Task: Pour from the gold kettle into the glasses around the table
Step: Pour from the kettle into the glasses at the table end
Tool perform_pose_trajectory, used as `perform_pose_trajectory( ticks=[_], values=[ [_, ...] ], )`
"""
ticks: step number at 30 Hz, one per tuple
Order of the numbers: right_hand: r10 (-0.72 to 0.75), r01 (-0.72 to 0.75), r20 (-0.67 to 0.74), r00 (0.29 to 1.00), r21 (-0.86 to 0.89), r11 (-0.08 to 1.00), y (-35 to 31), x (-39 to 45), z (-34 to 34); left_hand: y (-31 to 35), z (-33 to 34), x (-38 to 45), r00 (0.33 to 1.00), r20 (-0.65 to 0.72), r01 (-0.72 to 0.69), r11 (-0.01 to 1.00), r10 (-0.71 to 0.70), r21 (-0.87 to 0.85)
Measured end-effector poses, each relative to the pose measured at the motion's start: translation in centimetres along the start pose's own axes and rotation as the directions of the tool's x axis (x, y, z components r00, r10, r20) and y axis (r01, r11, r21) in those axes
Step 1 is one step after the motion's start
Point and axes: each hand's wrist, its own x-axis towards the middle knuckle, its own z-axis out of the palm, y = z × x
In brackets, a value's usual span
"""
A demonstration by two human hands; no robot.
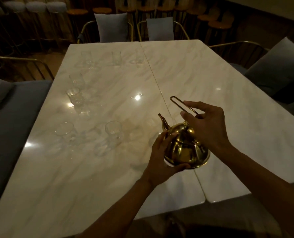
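- Left hand [161, 157]: fingers and thumb wrapped around the lower body of the gold kettle [185, 148], cupping its left side and base rim.
- Right hand [206, 124]: thumb and fingers pinched on the kettle's thin wire handle [182, 105], which is swung up and leans away from the person.
- Gold kettle: held between both hands over the seam [160, 88] where two marble-look tabletops [220, 73] meet; whether its base touches the surface cannot be determined. Lid on, knob uppermost. Spout [163, 121] points up and to the left, toward the glasses. No brand, label or writing is legible on it.
- Nearest tumbler [113, 132]: upright, just left of the left hand. Contents cannot be determined.
- Second tumbler [65, 131]: upright, farther left of the first, near the table edge.
- Third glass [74, 96] and fourth glass [76, 79]: upright, close together, beyond and left of both hands.
- Three far glasses [86, 57] [116, 57] [139, 56]: in a row near the far edge, well apart from the hands; blurred, fill level not visible.
- Grey-cushioned chairs [111, 26]: beyond the far edge of the table.
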Motion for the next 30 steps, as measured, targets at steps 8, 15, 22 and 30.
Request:
perform_pose_trajectory(
  ticks=[8,15,22,30],
  values=[
    [-0.006,0.006,-0.004,1.0,-0.058,0.998,-4.2,-2.4,7.5,-2.6,-8.1,-3.0,1.0,0.022,-0.006,1.0,0.006,-0.012],
    [0.058,-0.059,-0.045,0.997,-0.021,0.998,-5.9,-3.8,13.5,-4.8,-13.6,-5.2,0.995,0.071,0.074,0.996,-0.071,-0.046],
    [0.066,-0.067,-0.053,0.996,-0.024,0.997,-6.9,-4.4,16.7,-6.2,-15.9,-5.8,0.998,0.04,0.056,0.995,-0.053,-0.084],
    [0.083,-0.084,-0.021,0.996,-0.044,0.996,-7.1,-3.7,18.0,-6.2,-16.2,-5.9,0.997,0.003,0.073,0.992,-0.073,-0.107]
  ],
)
